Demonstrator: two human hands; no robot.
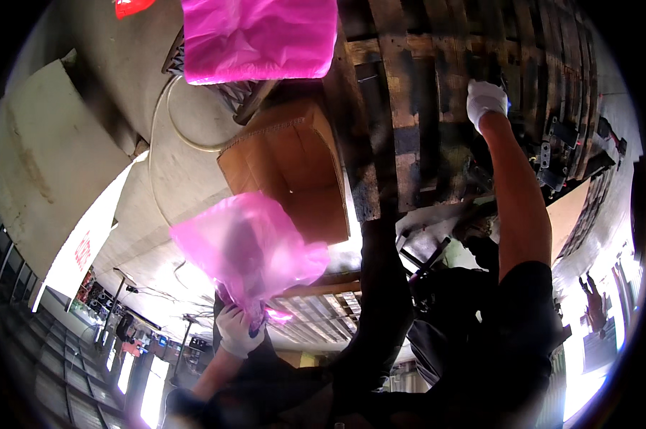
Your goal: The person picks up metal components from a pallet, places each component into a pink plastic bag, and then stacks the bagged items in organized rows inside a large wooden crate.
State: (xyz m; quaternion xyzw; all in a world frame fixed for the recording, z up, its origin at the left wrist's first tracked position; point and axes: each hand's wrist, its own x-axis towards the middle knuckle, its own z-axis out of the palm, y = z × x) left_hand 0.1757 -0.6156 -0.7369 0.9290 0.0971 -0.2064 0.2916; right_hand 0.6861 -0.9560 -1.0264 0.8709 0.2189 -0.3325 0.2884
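Note:
My left hand (238, 332), in a white glove, is closed round the gathered end of a translucent pink plastic bag (248, 239). The bag puffs out above the hand, and a dark shape shows through its film. My right hand (486, 100), gloved in white too, is stretched far out over the dark wooden slats (408, 114). Its fingers are curled in; a dark bit and a spot of blue show at its edge, but what it holds is hidden.
Beyond the bag stands an open cardboard box (294, 171). Bright magenta plastic sheeting (258, 39) covers something behind it. A pale hose (151, 143) loops over the floor at left. Black metal parts (551, 164) lie beside the slats, right of my forearm.

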